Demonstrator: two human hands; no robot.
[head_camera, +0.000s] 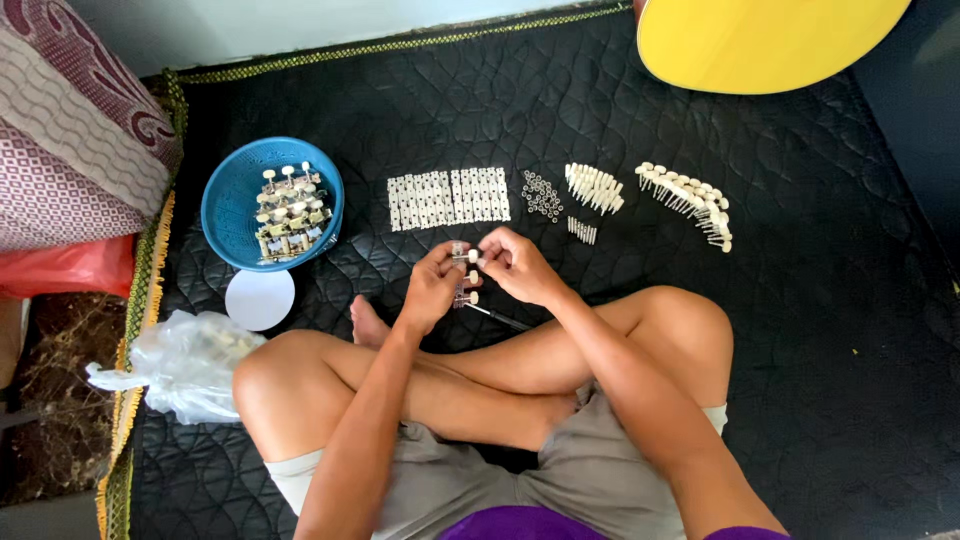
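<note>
Both hands had a closed grip on one small tuner assembly (465, 275), a metal strip with cream knobs: the left hand (432, 287) pinched its lower part, the right hand (518, 264) held the top knob between fingertips. It was held just above the crossed legs, over a black quilted mat (800, 300) with gold trim that covered the floor. A thin dark screwdriver (500, 318) lay beneath the hands.

On the mat stood one blue bowl (225, 200) with several finished tuner sets, one white round lid (260, 299) beside it, one clear plastic bag (185, 365), a row of metal plates (448, 198), a heap of small washers (541, 195), and two clusters of cream pegs (594, 188); exact counts were too small to tell. A yellow guitar body (760, 40) lay at the far edge, a patterned cushion (70, 130) at the left.

Both forearms reached forward, wrists bent inward.
</note>
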